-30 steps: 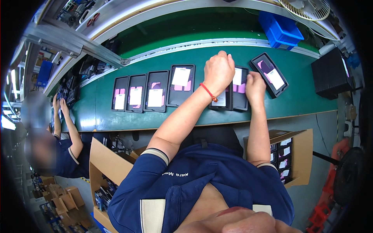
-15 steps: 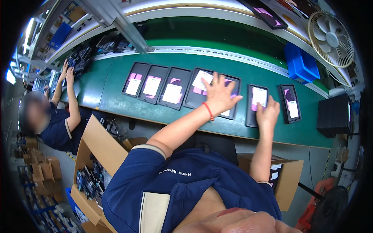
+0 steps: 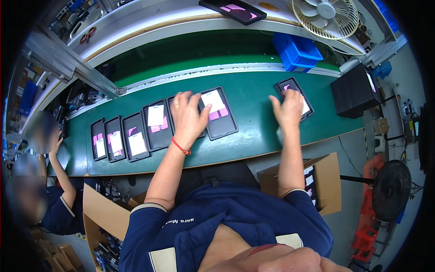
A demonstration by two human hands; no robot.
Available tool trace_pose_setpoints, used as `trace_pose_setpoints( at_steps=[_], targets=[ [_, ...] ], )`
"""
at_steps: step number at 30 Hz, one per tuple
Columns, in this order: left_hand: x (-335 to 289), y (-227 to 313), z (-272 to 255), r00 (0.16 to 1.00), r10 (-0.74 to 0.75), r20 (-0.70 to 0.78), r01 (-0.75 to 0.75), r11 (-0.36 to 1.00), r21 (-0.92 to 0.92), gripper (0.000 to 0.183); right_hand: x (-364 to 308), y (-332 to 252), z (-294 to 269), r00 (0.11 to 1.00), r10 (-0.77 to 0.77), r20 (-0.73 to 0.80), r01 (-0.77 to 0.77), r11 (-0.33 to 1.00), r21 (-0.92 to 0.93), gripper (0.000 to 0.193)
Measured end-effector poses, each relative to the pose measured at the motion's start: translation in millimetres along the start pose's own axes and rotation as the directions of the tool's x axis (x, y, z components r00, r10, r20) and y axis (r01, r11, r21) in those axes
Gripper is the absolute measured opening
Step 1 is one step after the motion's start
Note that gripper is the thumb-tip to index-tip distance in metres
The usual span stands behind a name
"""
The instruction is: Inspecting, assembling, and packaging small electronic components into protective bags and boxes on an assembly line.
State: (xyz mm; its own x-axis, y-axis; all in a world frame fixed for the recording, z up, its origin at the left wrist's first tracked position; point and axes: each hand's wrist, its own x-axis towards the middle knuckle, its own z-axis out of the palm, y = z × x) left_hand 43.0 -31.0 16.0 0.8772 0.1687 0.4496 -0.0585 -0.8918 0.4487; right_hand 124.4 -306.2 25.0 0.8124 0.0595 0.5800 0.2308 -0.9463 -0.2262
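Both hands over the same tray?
No, the left hand partly covers a tray in the row; the right hand partly covers a separate tray.

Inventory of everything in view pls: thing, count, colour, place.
Trays: 8 loose, black; six in a row on the bench, one at right, one on the shelf
Cards: 6+, white, in trays
Pink pieces: several, pink, in trays
Bench: 1, green, centre
Shelf: 1, white, top
Bin: 1+, blue, back right
Block: 1, black, bench's right end
Fans: 2; cream on shelf, black far right
Scissors: 1, red, upper left
Cartons: 2+, brown, lower left and lower right
Frame: 1, red, lower right floor
Co-worker: 1+, dark blue top, left
Shirt: 1, dark blue, bottom
Wristband: 1, red, left wrist
Left hand: 1, bare, over row's fifth tray
Right hand: 1, bare, at rightmost tray
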Motion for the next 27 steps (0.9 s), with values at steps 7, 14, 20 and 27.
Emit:
trace_pose_setpoints(
  at_steps=[7,14,20,27],
  targets=[
    [13,106,87,0.927,0.156,0.341,0.174,0.627,-0.759,0.032,5,47,-2,0.950,-0.098,0.298,0.113,0.993,-0.035,0.026],
    [15,131,133,0.733,0.061,0.677,0.667,0.125,-0.734,0.024,2,10,-31,0.923,-0.079,0.377,-0.057,0.940,0.338,0.029],
    [11,123,128,0.808,0.053,0.587,0.587,0.017,-0.809,0.020,4,5,-30,0.919,-0.150,0.365,-0.037,0.888,0.459,0.033],
    [8,122,133,0.865,0.033,0.500,0.501,-0.097,-0.860,0.019,7,8,-29,0.908,-0.160,0.387,-0.042,0.885,0.464,0.033]
  ],
)
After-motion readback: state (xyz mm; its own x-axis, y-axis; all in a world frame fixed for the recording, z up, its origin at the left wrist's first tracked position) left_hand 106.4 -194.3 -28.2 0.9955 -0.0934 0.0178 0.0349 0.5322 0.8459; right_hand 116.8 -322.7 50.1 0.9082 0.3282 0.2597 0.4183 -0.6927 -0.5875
